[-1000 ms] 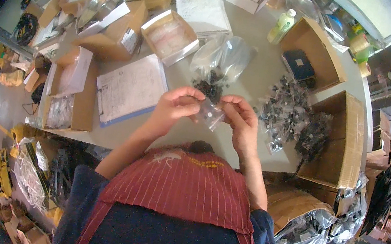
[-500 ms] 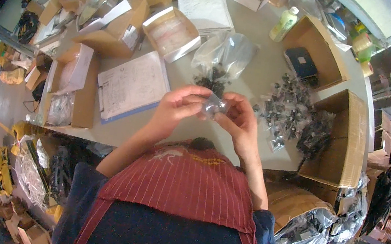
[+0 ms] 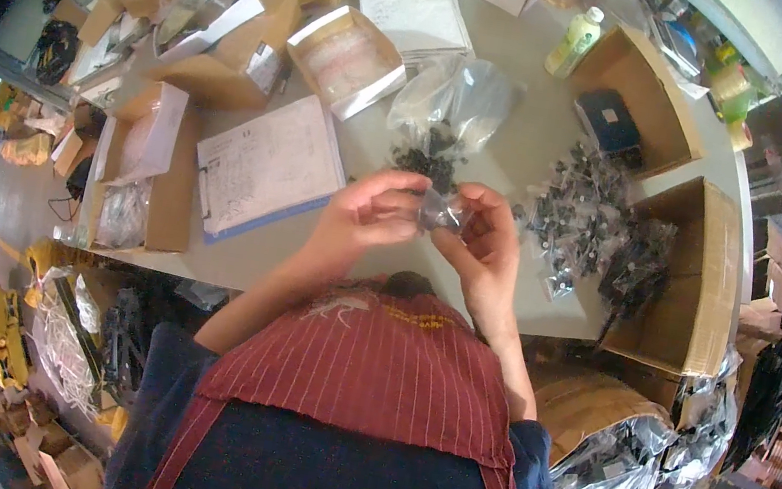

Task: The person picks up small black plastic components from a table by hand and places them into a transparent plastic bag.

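Observation:
Over the near middle of the table, a small clear plastic bag [image 3: 444, 214] is between my two hands. My right hand [image 3: 487, 244] pinches its right side between thumb and bent fingers. From the other side, my left hand [image 3: 366, 210] has curled fingers and thumb at the bag's left edge; its exact grip is partly hidden. Just beyond my fingers lies a heap of small black parts [image 3: 424, 160], at the mouth of a larger clear bag [image 3: 467, 104]. To the right is a pile of small clear bags with black parts inside [image 3: 583, 208].
Open cardboard boxes [image 3: 684, 278] stand along the right edge, one holding a dark blue box [image 3: 608, 121]. A clipboard with papers [image 3: 271, 166] lies left, near a white-sided box [image 3: 348, 61]. A green-labelled bottle [image 3: 575, 44] stands at the back.
The small bag and both hands have shifted slightly right in view. My left fingers and thumb sit a little farther apart at the bag's edge. The table's contents keep their arrangement.

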The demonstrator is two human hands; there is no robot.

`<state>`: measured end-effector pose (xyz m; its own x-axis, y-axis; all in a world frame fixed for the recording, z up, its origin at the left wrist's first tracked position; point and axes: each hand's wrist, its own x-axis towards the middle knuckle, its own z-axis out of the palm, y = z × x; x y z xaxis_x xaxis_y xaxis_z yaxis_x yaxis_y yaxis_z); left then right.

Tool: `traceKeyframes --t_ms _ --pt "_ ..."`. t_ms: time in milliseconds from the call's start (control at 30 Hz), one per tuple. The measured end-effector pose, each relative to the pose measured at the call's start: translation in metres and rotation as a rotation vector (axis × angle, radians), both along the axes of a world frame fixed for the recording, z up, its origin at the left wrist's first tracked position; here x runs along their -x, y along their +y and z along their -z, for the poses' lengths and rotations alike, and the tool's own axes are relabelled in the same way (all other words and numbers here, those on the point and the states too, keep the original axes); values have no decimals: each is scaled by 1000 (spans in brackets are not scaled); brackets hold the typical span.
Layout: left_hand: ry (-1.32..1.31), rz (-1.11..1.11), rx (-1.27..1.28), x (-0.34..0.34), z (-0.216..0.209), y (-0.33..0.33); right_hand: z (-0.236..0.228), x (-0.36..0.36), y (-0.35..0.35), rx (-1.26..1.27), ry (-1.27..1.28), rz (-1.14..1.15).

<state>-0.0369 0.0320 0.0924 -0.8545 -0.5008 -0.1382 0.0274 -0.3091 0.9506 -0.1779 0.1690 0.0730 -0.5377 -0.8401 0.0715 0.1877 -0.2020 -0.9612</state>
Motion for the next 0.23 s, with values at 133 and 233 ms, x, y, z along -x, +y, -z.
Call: traceKeyframes --t_ms 133,233 --pt "-16 11 11 1 0 0 -3 -3 1 6 -11 5" --pt "-8 8 52 0 3 1 2 -4 0 31 -53 -8"
